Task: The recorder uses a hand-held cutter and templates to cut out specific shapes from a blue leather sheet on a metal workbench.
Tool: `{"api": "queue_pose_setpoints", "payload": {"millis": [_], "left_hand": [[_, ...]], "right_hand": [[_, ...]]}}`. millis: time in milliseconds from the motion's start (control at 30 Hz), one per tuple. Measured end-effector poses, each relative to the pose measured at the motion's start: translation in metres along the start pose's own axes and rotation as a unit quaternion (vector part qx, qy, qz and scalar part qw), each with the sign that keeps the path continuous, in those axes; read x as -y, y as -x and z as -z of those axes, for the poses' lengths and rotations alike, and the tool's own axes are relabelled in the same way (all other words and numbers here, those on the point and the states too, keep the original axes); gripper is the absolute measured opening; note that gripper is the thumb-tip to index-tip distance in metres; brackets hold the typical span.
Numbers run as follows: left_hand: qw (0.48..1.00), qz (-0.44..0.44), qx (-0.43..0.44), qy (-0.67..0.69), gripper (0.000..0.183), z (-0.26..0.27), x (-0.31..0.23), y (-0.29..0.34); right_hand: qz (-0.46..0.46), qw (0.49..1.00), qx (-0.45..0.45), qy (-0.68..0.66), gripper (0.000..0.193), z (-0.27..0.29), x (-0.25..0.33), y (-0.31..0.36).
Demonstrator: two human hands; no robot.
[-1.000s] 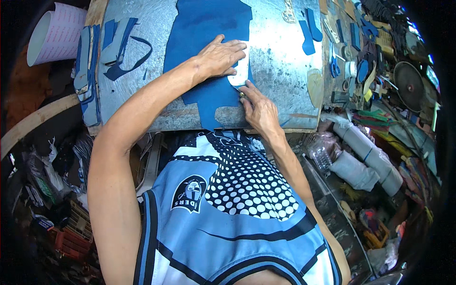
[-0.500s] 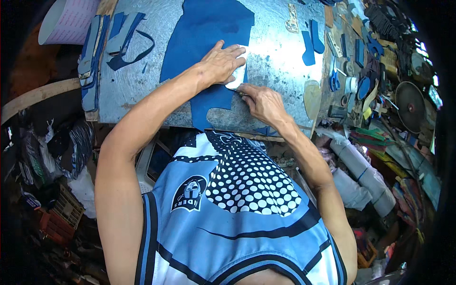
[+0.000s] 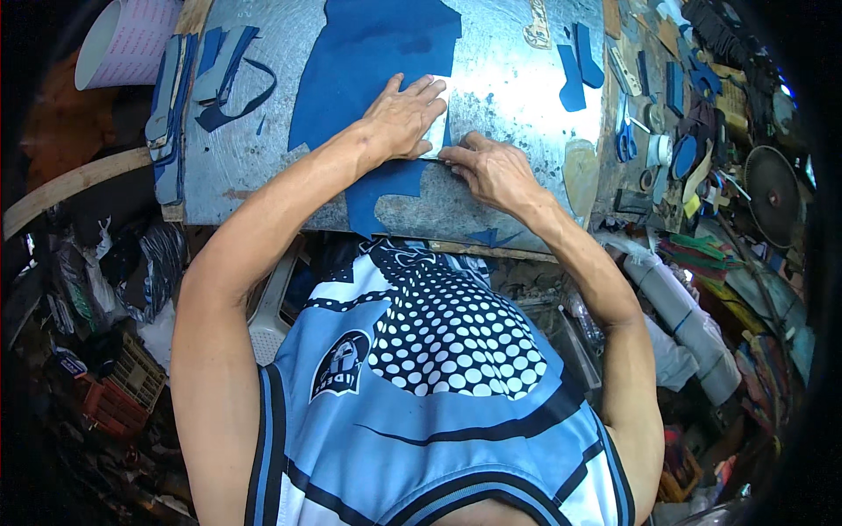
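A large blue sheet of cloth or leather-like material lies on the metal-topped table, its near end cut into an irregular shape. On its right edge sits a narrow white template. My left hand lies over the template and sheet with fingers spread, pressing down. At the template's near right corner, my right hand is closed, thumb and fingers pinching a thin, blade-like tool that is mostly hidden. Small blue scraps rest by the table's near edge.
Blue cut strips and a stack of pieces lie at the left. Further right are two blue pieces, a beige template, blue-handled scissors and a white roll. A round dark disc stands beyond.
The view has shifted slightly. My right hand has turned a little, its knuckles rising, and stays by the template's near corner. My left hand keeps pressing in the same spot on the sheet.
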State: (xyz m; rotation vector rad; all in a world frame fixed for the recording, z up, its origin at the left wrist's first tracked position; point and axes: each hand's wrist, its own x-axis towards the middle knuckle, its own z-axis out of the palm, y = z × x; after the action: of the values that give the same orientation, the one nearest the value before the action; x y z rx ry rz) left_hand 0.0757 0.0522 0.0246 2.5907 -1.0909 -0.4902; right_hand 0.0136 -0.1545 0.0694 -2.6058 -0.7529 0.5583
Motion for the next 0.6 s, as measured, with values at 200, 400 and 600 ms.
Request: {"api": "queue_pose_setpoints", "payload": {"millis": [200, 400, 600], "left_hand": [[1.000, -0.003, 0.006, -0.009, 0.060, 0.002, -0.001, 0.000], [1.000, -0.013, -0.001, -0.007, 0.059, 0.002, -0.002, 0.004], [0.999, -0.003, -0.049, 0.021, 0.060, 0.001, -0.009, 0.012]], "right_hand": [[-0.001, 1.000, -0.004, 0.015, 0.033, 0.008, -0.025, 0.009], [-0.007, 1.000, 0.015, -0.017, 0.035, 0.011, -0.038, 0.017], [-0.263, 0.905, -0.244, -0.228, 0.037, -0.014, 0.009, 0.002]]}}
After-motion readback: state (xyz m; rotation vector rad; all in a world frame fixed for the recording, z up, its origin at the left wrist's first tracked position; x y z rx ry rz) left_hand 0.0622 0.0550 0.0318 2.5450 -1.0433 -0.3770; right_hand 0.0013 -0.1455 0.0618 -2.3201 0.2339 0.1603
